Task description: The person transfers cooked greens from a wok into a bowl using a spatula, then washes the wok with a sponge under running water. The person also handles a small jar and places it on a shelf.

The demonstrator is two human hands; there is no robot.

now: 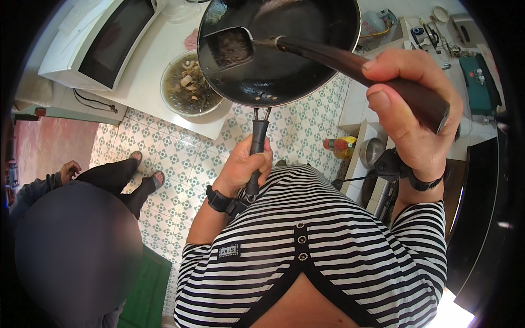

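My left hand (250, 164) grips the black handle of a dark wok (303, 78), which is raised in front of me at the top of the view. In my right hand (414, 98) is the dark handle of a cooking spatula (229, 48); its square metal blade is inside the wok, towards the left, and looks wet. Partly behind the wok's left edge, a round bowl (164, 92) of broth with pale pieces and dark strands stands on a white counter.
A microwave (115, 45) stands on the white counter (164, 119) at left. Another person (78, 250) is at lower left, beside a green panel (143, 287). Bottles (342, 146) and a metal bowl (371, 151) are right of the wok, below a gas cylinder (374, 25). A green appliance (478, 82) lies further right.
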